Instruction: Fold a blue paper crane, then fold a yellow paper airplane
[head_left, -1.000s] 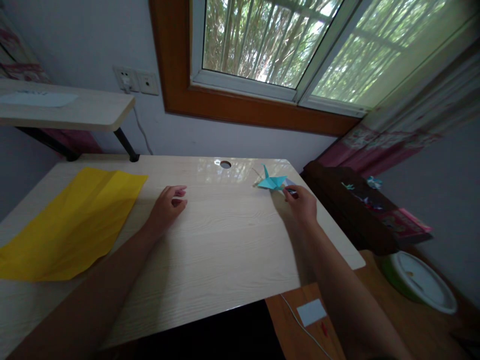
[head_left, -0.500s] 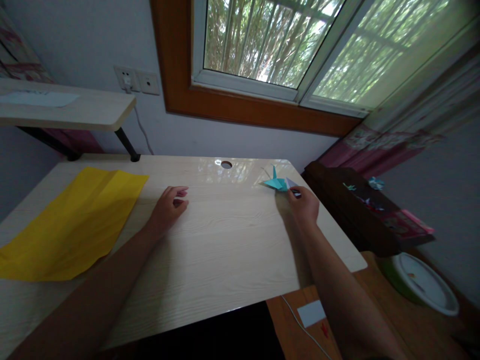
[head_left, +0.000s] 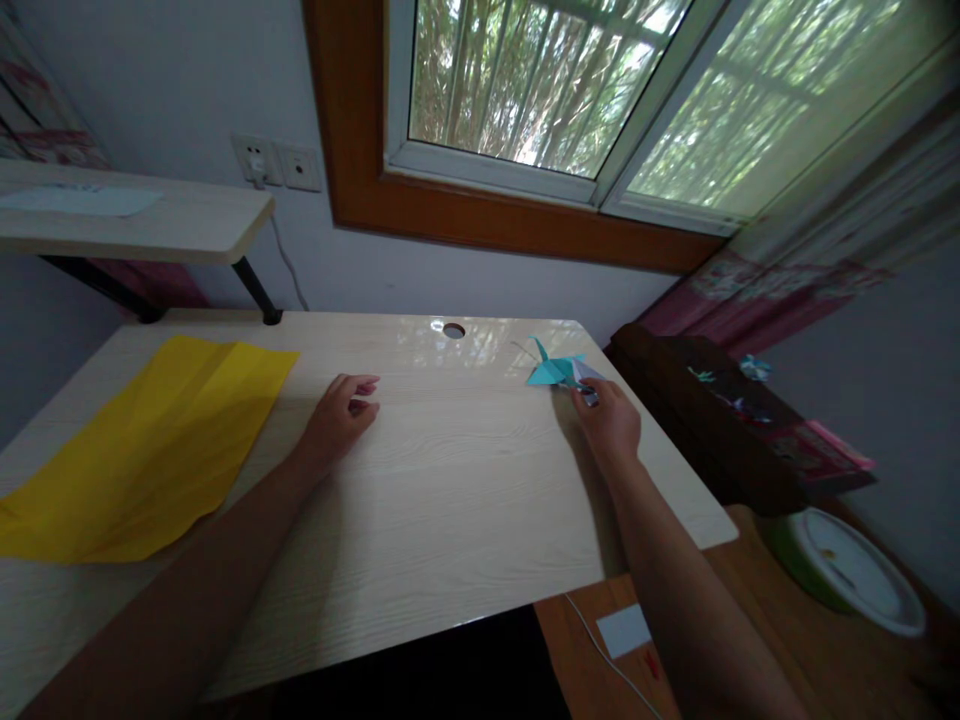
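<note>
A turquoise folded paper crane (head_left: 553, 372) with a pale inner side is at the far right of the desk. My right hand (head_left: 611, 418) pinches its near right part between thumb and fingers; the fingertips partly cover it. One thin point of the crane sticks up toward the window. Left of it, my left hand (head_left: 339, 415) is at the desk surface, fingers slightly bent and thumb apart, with nothing in it. A large yellow paper sheet (head_left: 161, 450) lies to the left of that hand.
The pale wooden desk (head_left: 450, 500) has a round cable hole (head_left: 454, 331) near its back edge. A raised shelf (head_left: 217, 220) stands at the back left. Right of the desk are a dark cabinet (head_left: 675, 420) with small items and a round white-topped container (head_left: 855, 570).
The paper crane has turned and tilted slightly in my right hand, its upright point now leaning left. My left hand stays almost where it was.
</note>
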